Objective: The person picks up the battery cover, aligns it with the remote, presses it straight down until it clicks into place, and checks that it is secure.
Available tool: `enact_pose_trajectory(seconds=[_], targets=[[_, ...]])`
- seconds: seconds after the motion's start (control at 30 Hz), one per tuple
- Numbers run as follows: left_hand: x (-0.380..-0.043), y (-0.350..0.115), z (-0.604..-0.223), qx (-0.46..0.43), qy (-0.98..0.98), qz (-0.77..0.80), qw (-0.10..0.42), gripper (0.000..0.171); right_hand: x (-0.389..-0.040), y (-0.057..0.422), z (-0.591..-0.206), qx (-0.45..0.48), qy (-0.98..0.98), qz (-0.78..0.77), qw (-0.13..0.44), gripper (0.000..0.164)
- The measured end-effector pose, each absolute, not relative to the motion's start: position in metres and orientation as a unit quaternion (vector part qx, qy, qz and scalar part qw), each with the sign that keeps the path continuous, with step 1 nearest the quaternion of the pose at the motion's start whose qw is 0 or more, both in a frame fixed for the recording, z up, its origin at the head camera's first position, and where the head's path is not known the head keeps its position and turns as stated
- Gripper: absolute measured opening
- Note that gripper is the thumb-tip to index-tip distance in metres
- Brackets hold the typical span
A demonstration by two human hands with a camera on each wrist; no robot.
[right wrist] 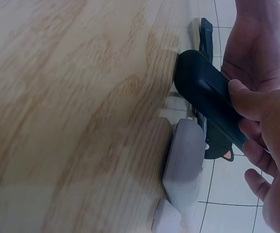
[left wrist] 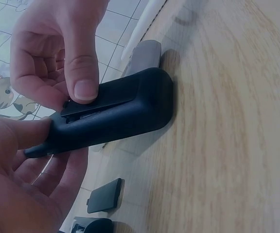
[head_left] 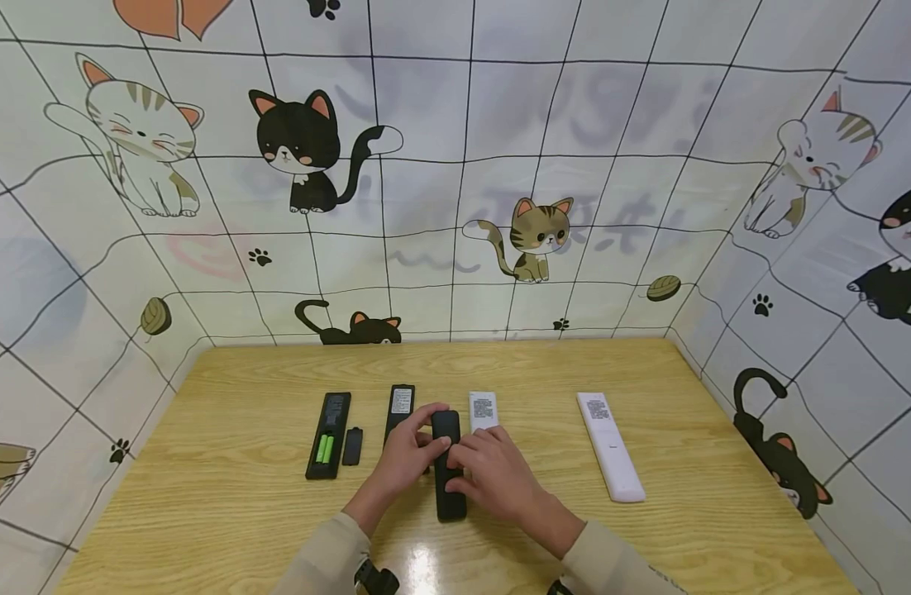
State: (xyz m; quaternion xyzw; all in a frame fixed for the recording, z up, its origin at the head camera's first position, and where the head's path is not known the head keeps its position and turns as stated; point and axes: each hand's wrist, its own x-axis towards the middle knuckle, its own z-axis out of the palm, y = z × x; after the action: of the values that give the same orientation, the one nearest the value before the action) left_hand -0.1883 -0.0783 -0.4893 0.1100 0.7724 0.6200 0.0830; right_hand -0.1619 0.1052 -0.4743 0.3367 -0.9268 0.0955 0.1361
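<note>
The black remote (head_left: 448, 475) is gripped along its side by the left hand (head_left: 405, 459), while the right hand (head_left: 493, 475) pinches it, thumb pressed on the back cover (left wrist: 101, 99). It lies mid-surface (head_left: 225, 512), lengthwise. It is judged light, rigid and smooth; its long edges offer the firmest hold. An opened remote (head_left: 329, 435) lies to the left.

You face a light wooden table (head_left: 225, 496) with a visible grain, set into a corner enclosure. A white covering (head_left: 500, 124) hangs on the back and both sides, printed with a black grid, cartoon cats (head_left: 307, 149), paw prints and yarn balls. Overhead light glares on the table's near edge.
</note>
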Motion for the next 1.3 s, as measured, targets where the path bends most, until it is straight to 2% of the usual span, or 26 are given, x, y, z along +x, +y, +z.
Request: enact_pose_trajectory(seconds=[0.3, 0.57, 0.77, 1.07, 1.3], targets=[[-0.184, -0.077, -0.48, 0.107, 0.771, 0.622, 0.083, 0.047, -0.162, 0.106, -0.477, 0.336, -0.925, 0.085, 0.154, 0.034], [-0.171, -0.078, -0.452, 0.113, 0.769, 0.623, 0.089, 0.045, -0.162, 0.108, -0.472, 0.234, -0.956, 0.167, 0.06, 0.051], [-0.17, -0.077, -0.452, 0.112, 0.767, 0.626, 0.089, 0.045, -0.163, 0.109, -0.473, 0.191, -0.964, 0.185, 0.025, 0.066], [-0.17, -0.077, -0.453, 0.119, 0.767, 0.624, 0.088, 0.046, -0.166, 0.105, -0.474, 0.2, -0.96, 0.197, -0.01, 0.049], [-0.168, -0.077, -0.45, 0.12, 0.772, 0.618, 0.086, 0.046, -0.167, 0.104, -0.475, 0.192, -0.957, 0.215, -0.023, 0.045]])
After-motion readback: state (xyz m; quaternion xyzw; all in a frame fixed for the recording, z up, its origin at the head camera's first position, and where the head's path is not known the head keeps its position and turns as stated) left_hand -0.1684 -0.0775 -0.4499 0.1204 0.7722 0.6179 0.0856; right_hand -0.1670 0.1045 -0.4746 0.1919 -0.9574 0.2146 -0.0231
